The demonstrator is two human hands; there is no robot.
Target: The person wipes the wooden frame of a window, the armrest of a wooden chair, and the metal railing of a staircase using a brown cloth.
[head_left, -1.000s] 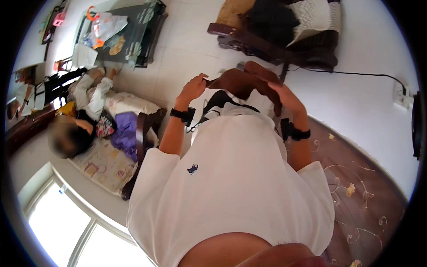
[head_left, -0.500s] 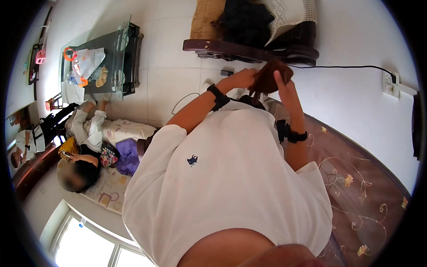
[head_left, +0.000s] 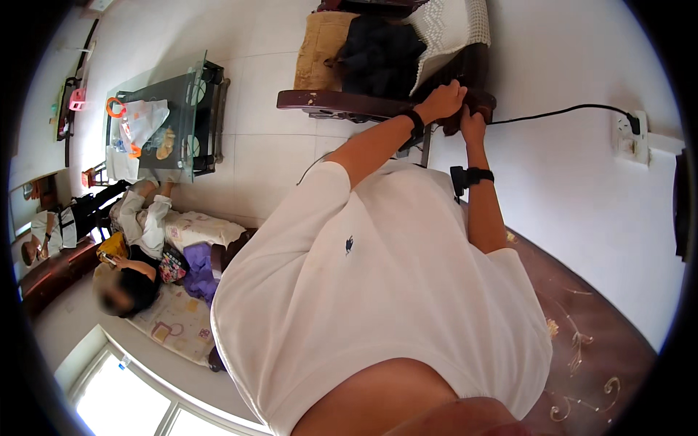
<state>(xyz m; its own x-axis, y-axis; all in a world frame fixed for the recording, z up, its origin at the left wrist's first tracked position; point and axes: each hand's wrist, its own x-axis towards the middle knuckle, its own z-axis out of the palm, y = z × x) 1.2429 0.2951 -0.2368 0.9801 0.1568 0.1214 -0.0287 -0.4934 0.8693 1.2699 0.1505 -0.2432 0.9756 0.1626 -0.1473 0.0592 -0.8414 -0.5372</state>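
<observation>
Nearest is the white shirt [head_left: 378, 291], filling most of the view, with a patterned brown bedspread [head_left: 582, 349] on the right. Both arms reach out to the far side, each with a black wristband.

The left hand [head_left: 445, 100] and the right hand [head_left: 472, 125] meet on a dark brown thing [head_left: 480, 102], close to the armchair's [head_left: 342, 102] right end. Left hand is curled over the top of it, fingers closed; right hand comes up from below and touches it, but I can't tell if it's gripping. The thing is mostly hidden by the hands, so all I get is dark reddish brown. Can't say what it is.

The armchair has dark wooden arms, a tan cushion, a black garment [head_left: 382, 51] piled on the seat and a white lace cover on its right part. A black cable [head_left: 560, 112] runs right to a wall socket [head_left: 630, 134].

Left side: a person lying on a floor mat [head_left: 167, 320] beside a purple bundle [head_left: 198, 272]. Further off, a glass table [head_left: 163, 120] with a white plastic bag [head_left: 145, 116] and an orange ring [head_left: 115, 107] on it. Bag's contents don't show.
</observation>
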